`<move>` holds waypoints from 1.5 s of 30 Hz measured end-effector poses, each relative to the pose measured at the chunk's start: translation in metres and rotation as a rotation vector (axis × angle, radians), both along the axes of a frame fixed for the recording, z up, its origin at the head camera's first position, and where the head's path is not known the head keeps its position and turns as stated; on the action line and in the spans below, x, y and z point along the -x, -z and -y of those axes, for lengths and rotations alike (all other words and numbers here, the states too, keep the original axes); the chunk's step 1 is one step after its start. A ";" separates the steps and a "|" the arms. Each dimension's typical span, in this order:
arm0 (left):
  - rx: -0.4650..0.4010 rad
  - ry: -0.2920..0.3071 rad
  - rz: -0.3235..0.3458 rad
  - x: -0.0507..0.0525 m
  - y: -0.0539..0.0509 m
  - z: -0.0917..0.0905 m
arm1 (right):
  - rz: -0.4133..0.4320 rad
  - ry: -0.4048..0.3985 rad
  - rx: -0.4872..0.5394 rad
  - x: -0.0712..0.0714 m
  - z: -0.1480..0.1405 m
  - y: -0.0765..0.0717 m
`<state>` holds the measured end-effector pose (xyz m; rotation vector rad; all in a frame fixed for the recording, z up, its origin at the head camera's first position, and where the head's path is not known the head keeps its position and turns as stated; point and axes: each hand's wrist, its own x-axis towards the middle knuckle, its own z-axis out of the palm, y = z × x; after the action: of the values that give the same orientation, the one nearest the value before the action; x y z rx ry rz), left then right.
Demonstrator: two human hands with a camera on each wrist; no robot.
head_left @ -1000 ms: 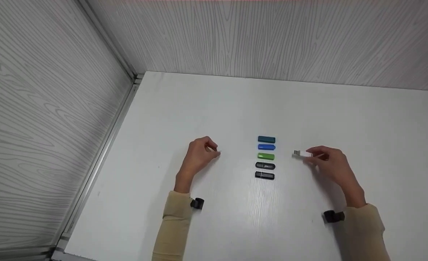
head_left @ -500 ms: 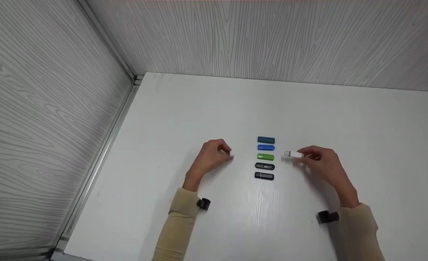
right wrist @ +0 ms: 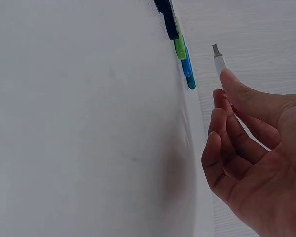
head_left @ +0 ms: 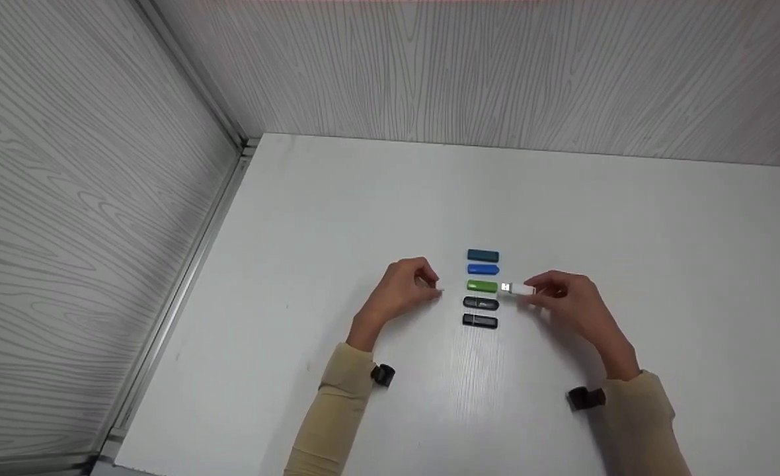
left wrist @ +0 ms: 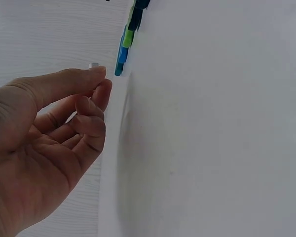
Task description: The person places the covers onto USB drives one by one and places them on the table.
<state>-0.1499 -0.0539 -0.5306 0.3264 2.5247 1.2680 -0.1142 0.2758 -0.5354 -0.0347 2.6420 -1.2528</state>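
Note:
Between thumb and fingertips, my right hand (head_left: 567, 295) pinches a white USB stick (head_left: 522, 289), whose bare metal plug points left. The plug end is close to the right end of a green USB stick (head_left: 482, 285). My left hand (head_left: 403, 285), left of the row, pinches a small white piece (left wrist: 93, 64) that looks like a cap, mostly hidden by the fingertips. The row on the table also holds a teal USB stick (head_left: 483, 255), a blue USB stick (head_left: 482, 269), a rounded black USB stick (head_left: 480, 303) and a squarer black USB stick (head_left: 480, 321).
The white table (head_left: 337, 192) meets a wood-patterned back wall (head_left: 469, 73) and a similar side wall (head_left: 79, 218) on the left. Black wrist cameras stick out from both sleeves, low over the tabletop.
Both hands have moved inward toward the row: the left one rightward with the small white cap, the right one leftward with the white USB stick. The row has stayed in place.

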 end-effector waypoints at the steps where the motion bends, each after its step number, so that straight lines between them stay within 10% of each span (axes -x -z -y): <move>1: 0.004 0.002 -0.001 0.000 -0.001 -0.002 | 0.001 -0.004 0.002 0.000 0.002 0.001; 19: -0.004 0.205 -0.002 0.009 -0.011 -0.034 | -0.045 -0.055 0.033 -0.001 0.021 0.000; 45: -0.046 0.303 -0.032 0.009 -0.013 -0.050 | -0.067 -0.100 0.080 -0.001 0.031 0.002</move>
<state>-0.1587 -0.0036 -0.5176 0.7144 2.3595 1.2094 -0.1137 0.2451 -0.5374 -0.2222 2.6081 -1.3451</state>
